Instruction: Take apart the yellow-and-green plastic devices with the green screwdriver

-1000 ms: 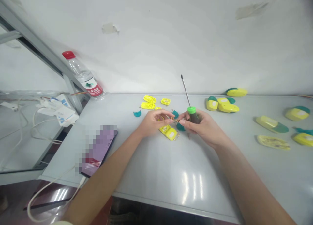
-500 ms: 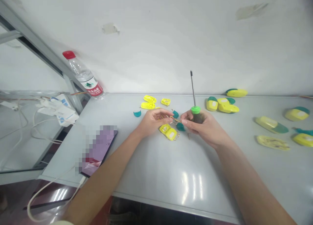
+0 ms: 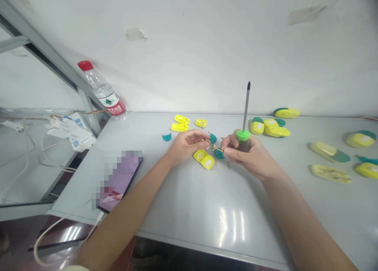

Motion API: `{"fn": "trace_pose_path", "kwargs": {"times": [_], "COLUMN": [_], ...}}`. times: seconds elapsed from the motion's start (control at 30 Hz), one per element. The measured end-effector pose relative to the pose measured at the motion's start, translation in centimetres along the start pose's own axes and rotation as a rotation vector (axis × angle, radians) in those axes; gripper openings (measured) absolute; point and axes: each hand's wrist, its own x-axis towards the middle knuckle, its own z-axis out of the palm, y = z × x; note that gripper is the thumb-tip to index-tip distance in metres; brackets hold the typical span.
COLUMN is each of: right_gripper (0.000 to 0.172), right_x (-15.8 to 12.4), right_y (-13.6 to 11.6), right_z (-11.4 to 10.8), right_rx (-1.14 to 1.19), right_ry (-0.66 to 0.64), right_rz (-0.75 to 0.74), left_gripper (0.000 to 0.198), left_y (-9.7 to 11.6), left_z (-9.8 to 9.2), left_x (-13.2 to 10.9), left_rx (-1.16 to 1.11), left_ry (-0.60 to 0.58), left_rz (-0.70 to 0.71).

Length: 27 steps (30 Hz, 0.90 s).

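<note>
In my right hand (image 3: 251,155) is a screwdriver (image 3: 245,111) with a green collar, its tip pointing up. The thumb and forefinger of that hand also pinch a thin brass-coloured piece (image 3: 218,149). My left hand (image 3: 189,145) is closed on small brass-coloured metal parts (image 3: 207,141), too small to name more exactly. Below the fingers lie yellow plastic shell pieces (image 3: 203,159) with bits of metal at their edge. Teal caps (image 3: 219,153) sit between the two hands, partly hidden by the fingers.
Further yellow shell halves (image 3: 179,127) and a teal cap (image 3: 167,137) lie behind my left hand. Yellow-and-teal cases (image 3: 276,130) are spread at the right. A phone (image 3: 121,182), a water bottle (image 3: 108,96) and a power strip with cables (image 3: 73,131) occupy the left side.
My right hand has shifted slightly right, away from the left, and the screwdriver has swung from leaning left to leaning right. The left hand stays nearly in place.
</note>
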Motion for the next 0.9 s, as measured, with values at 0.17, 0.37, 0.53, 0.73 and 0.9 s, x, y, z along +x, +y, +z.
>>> {"fn": "trace_pose_path", "kwargs": {"times": [0.17,0.37,0.53,0.73,0.9], "right_gripper": [0.049,0.046,0.045,0.042,0.040], "right_x": [0.11,0.37,0.36,0.27,0.31], "right_y": [-0.31,-0.11,0.01,0.12,0.31], "right_z": [-0.28,-0.74,-0.59,-0.70,-0.62], "right_rx": [-0.047,-0.093,-0.190,-0.239,-0.259], "right_ry": [0.057,0.093,0.100,0.065,0.046], "right_rz": [0.001,-0.046,-0.090,-0.110,-0.104], "left_gripper": [0.038,0.040,0.041,0.035,0.034], "left_y": [0.12,0.50,0.40,0.02,-0.30], "left_z": [0.07,0.01,-0.04,-0.10,-0.03], "left_x": [-0.01,-0.01,0.09,-0.09,-0.21], "left_rx": [-0.012,-0.034,-0.009,-0.006,-0.013], "left_ry": [0.006,0.027,0.031,-0.049,-0.082], "left_rz": [-0.001,-0.013,0.002,-0.001,-0.006]}}
